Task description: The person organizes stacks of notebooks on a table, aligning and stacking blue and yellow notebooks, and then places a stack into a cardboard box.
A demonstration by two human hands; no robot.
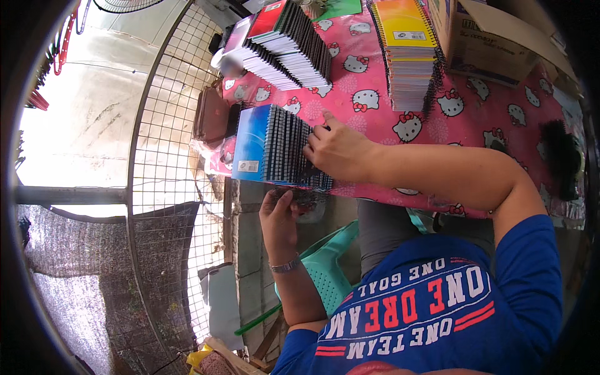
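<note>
Stationery stall: stacked spiral notebooks (409,56)
</note>
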